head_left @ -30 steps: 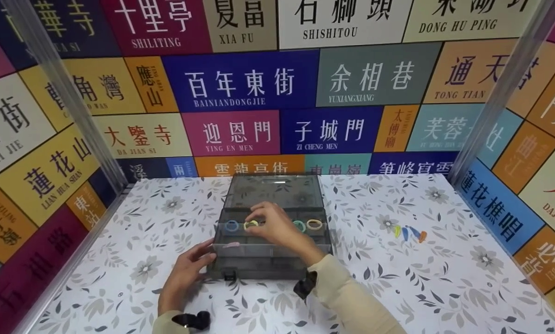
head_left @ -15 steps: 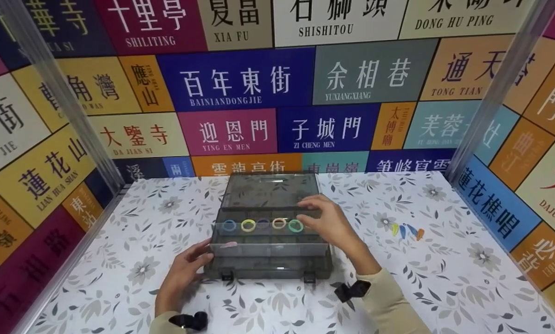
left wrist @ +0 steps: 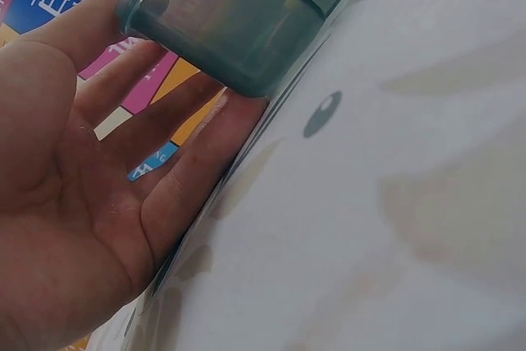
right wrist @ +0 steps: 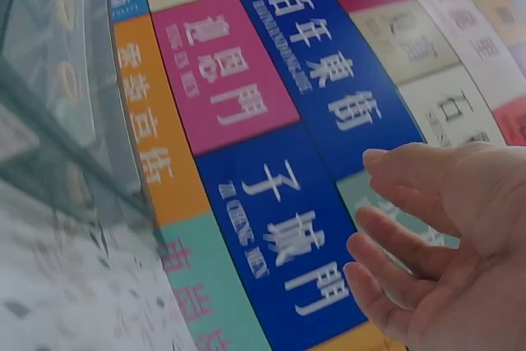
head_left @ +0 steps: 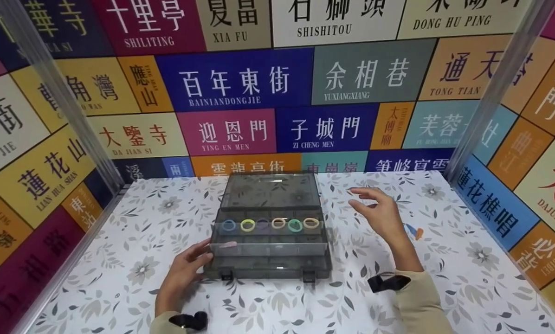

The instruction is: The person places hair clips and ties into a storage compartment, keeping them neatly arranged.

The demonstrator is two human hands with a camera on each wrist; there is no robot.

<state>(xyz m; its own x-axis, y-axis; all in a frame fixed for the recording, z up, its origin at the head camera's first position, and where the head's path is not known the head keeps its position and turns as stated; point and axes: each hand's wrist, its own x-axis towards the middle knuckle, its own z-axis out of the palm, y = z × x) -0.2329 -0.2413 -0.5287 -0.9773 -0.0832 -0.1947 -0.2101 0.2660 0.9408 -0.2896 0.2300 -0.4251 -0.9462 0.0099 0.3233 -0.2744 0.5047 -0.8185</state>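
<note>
A smoky see-through storage box (head_left: 268,268) stands on the table with its lid (head_left: 273,191) raised at the back. Several coloured rings, like small hair ties (head_left: 311,218), line up across its raised inner tray, and a pink clip-like piece (head_left: 229,244) lies nearer the front. My left hand (head_left: 184,269) rests against the box's left side; in the left wrist view, thumb and fingers touch its corner, the fingers nearly straight. My right hand (head_left: 382,215) hovers right of the box, fingers apart and holding nothing. Behind that wrist lie small blue (head_left: 410,229) and orange (head_left: 418,234) clip-like pieces.
The table has a white leaf-patterned cover (head_left: 119,260). Walls with coloured sign panels (head_left: 233,83) close off the back and both sides, with clear corner posts (head_left: 486,93) between them. Two dark latches (head_left: 309,277) jut from the box's front.
My right hand has moved from above the rings to the right, off the box, uncovering the full row. My left hand stays at the box's side.
</note>
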